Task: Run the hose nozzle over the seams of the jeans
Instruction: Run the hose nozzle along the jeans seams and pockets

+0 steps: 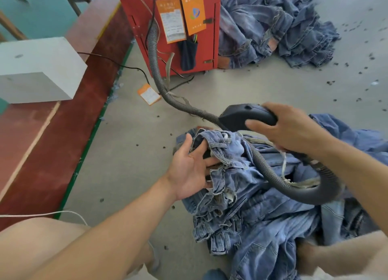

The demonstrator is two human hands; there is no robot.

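- A grey concrete floor (241, 86) is seen under and beyond both hands, dotted with small dark scraps, thickest beyond the right hand.
- A red cabinet (168, 27) stands on the floor well beyond the hands; orange tags (193, 10) and a dark pouch (188, 54) hang on its front.
- A second heap of denim (273, 25) is piled just beside the cabinet, far beyond the right hand.
- Out past the left hand a raised red strip (52, 143) with a green edge is seen, a white block (35, 69) resting on it.
- An orange card (149, 94) lies on the floor beyond the left hand, near the hose.
- The left hand (193, 166) is held palm up, fingers spread and tucked into the frayed edge of the jeans (252, 206); the fabric is carried on straight fingers, not clamped.
- The right hand (289, 128) is curled round the black nozzle (247, 116), held above the jeans just beyond the left hand.
- The ribbed grey hose (155, 69) runs from the cabinet to the nozzle area, then loops over the jeans under the right forearm.
- The jeans lie bunched on the floor between and below both hands.
- The nozzle mouth is hidden; contact with a seam cannot be told.
- The cabinet top and the far heap are cut off at the frame edge.
- The tag print is too small to read.
- A thin pale cord (52, 213) crosses near the left forearm; its ends are out of view.
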